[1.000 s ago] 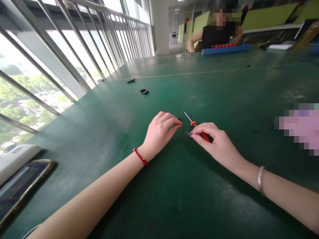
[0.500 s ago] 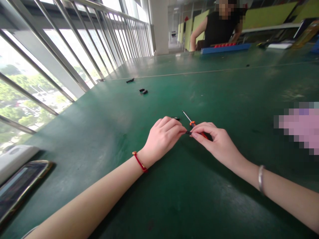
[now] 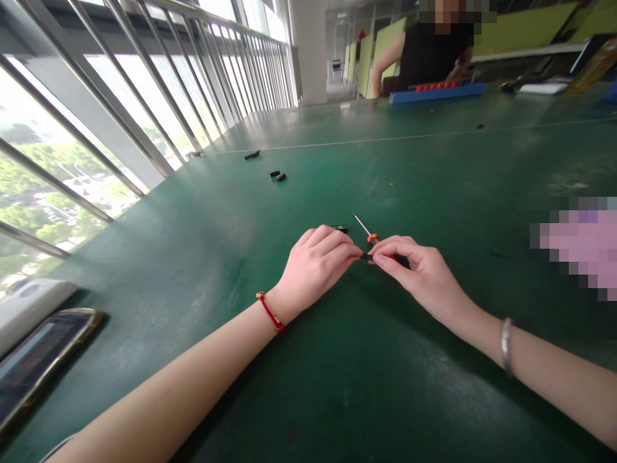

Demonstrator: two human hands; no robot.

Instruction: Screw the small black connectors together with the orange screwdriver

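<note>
Between the fingertips of both hands is a small black part (image 3: pixel 367 256), too small to identify. My left hand (image 3: pixel 321 260) is closed, pinching its left end. Thumb and fingers of my right hand (image 3: pixel 409 260) are closed on its right end. A screwdriver (image 3: pixel 372 238) with an orange and black handle has its shaft pointing away; the right hand covers most of the handle, and whether the fingers touch it I cannot tell. Just beyond the left knuckles lies another small black piece (image 3: pixel 340 228), partly hidden by that hand.
Farther off on the green table (image 3: pixel 202 244) lie several small black pieces (image 3: pixel 278 175). At the left edge are a phone (image 3: pixel 43 360) and a white box-like object (image 3: pixel 36 308). Metal railings (image 3: pixel 178 77) border the left. A person (image 3: pixel 429 54) sits opposite behind a blue tray (image 3: pixel 436 95).
My right hand has shifted very slightly to the right, showing a little more of the black part. The left hand stays nearly still. The person opposite has moved slightly right.
</note>
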